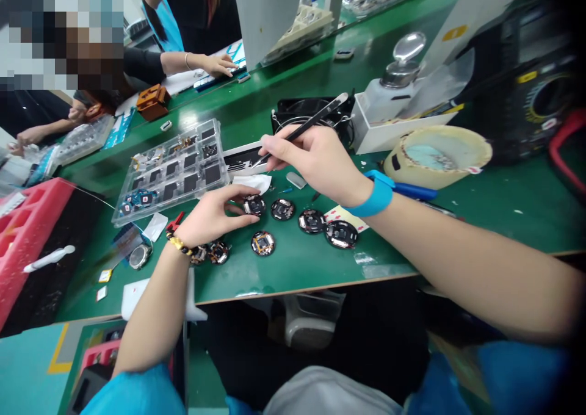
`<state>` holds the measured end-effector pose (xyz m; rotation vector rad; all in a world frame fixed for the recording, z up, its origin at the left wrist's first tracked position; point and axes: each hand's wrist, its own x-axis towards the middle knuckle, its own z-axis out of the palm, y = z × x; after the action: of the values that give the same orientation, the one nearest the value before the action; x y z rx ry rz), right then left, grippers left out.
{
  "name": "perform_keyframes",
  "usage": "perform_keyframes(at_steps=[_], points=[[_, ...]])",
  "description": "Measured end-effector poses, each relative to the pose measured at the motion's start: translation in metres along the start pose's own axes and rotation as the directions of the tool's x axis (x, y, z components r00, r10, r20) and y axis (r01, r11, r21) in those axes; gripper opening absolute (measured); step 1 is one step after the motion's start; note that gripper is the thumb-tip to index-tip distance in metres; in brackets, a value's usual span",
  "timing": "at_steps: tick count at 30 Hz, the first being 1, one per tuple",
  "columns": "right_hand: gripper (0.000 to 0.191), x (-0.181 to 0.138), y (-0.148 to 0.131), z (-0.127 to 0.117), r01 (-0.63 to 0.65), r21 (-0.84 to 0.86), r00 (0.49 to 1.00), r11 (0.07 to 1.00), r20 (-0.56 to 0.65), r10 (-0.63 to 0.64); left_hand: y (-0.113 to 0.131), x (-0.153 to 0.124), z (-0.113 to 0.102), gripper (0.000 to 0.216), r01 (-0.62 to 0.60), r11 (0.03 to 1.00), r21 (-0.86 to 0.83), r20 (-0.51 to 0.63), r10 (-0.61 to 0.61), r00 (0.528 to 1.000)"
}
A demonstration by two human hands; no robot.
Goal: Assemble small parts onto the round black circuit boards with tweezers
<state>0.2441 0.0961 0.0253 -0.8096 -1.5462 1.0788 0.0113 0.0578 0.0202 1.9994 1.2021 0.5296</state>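
My left hand (220,212) grips a small round black electronic module (254,205) by its edge, between thumb and fingers. Over the table, my right hand (315,155) is closed round black tweezers (315,118), whose tips point down-left towards a narrow white tray (245,158) with small dark parts in it. Similar round modules lie about: one (282,209) just right of the held one, one with an orange flex piece (263,243) nearer the table edge, two on the right, including a larger one (341,234), and two by my left wrist, one of them (218,252) fully visible.
A clear compartment box (171,174) with small parts stands left of the white tray. On the right are a pump bottle (394,94) in a white holder, a yellowish tub (437,152) and blue-handled pliers (414,190). A pink foam tray (27,220) lies far left. Co-workers sit opposite.
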Motion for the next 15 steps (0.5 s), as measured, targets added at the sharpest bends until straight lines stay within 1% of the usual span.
perform_keyframes(at_steps=[1, 3, 6, 8, 10, 12, 13, 15], points=[[0.052, 0.000, 0.001, 0.000, 0.007, -0.001, 1.000, 1.000, 0.006, -0.007, -0.001, 0.000, 0.000, 0.047, -0.014, 0.999, 0.047, 0.009, 0.014, 1.000], [0.053, 0.000, 0.003, 0.000, 0.011, -0.001, 1.000, 1.000, 0.022, -0.011, -0.004, 0.002, 0.004, 0.047, -0.042, 0.986, 0.162, -0.007, 0.044, 0.999], [0.054, 0.001, 0.006, 0.000, -0.004, -0.002, 0.999, 1.000, 0.047, 0.004, -0.008, 0.007, 0.011, 0.049, -0.058, 0.930, 0.362, -0.037, 0.077, 0.996], [0.054, 0.002, 0.009, 0.000, -0.018, 0.011, 0.997, 1.000, 0.071, 0.017, -0.009, 0.008, 0.014, 0.050, -0.064, 0.900, 0.432, -0.045, 0.093, 0.995], [0.053, 0.003, 0.011, 0.000, -0.043, 0.047, 0.995, 0.998, 0.090, 0.038, -0.008, 0.007, 0.015, 0.050, -0.076, 0.898, 0.433, -0.060, 0.113, 0.992], [0.052, 0.005, 0.011, 0.000, -0.076, 0.078, 0.993, 0.994, 0.098, 0.069, -0.005, 0.005, 0.016, 0.047, -0.093, 0.922, 0.375, -0.094, 0.138, 0.986], [0.052, 0.005, 0.010, 0.000, -0.091, 0.079, 0.991, 0.993, 0.102, 0.082, -0.004, 0.004, 0.016, 0.045, -0.098, 0.942, 0.320, -0.128, 0.145, 0.981], [0.053, 0.006, 0.008, 0.000, -0.110, 0.051, 0.987, 0.993, 0.124, 0.103, 0.001, 0.002, 0.018, 0.041, -0.103, 0.982, 0.158, -0.214, 0.135, 0.968]])
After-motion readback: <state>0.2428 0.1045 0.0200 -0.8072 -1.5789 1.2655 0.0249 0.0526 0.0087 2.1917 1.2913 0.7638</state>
